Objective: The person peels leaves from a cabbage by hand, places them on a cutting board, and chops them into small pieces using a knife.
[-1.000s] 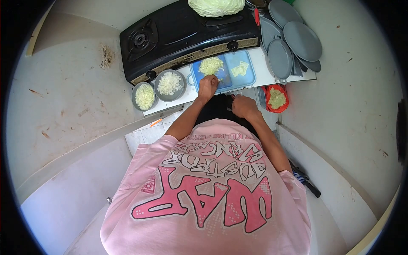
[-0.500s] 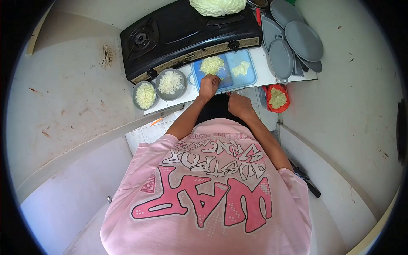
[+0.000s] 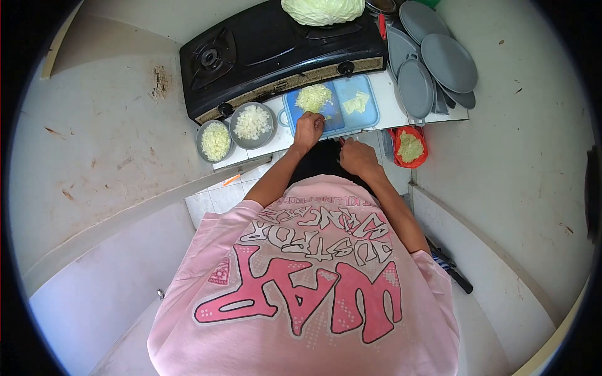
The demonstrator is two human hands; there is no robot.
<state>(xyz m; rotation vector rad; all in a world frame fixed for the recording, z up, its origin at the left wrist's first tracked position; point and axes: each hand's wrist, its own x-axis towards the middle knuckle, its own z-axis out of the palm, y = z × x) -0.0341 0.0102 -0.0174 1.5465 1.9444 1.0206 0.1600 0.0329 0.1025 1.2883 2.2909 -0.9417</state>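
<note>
1. chopped cabbage [image 3: 313, 98] lies in a pale heap on the left half of the blue cutting board [image 3: 367, 116]. the board sits on the white counter [image 3: 392, 103], just in front of the black stove [image 3: 269, 47].
2. farthest left on the counter stand two grey bowls side by side. the left bowl [image 3: 215, 141] and the right bowl [image 3: 253, 121] each hold finely cut pale pieces, and their rims are touching or nearly so.
3. the left hand [image 3: 308, 128] rests on the near edge of the board, just below the heap. its fingers are curled in and pressed together with the knuckles up. i cannot tell whether it pins a piece beneath them.
4. a whole cabbage head [image 3: 323, 9] sits on the back of the stove, well apart from both hands.
5. a few flat cabbage squares [image 3: 355, 102] lie on the right half of the board.
6. the right hand [image 3: 359, 156] hangs off the near side of the counter, close to the body. it is closed in a fist around a red-handled tool [image 3: 342, 141]. only a bit of red shows, and the blade is too small to make out.
7. grey plates [image 3: 442, 61] are stacked overlapping at the right end of the counter.
8. a red bag [image 3: 409, 146] holding pale green scraps hangs just below the plates, near the right hand.
</note>
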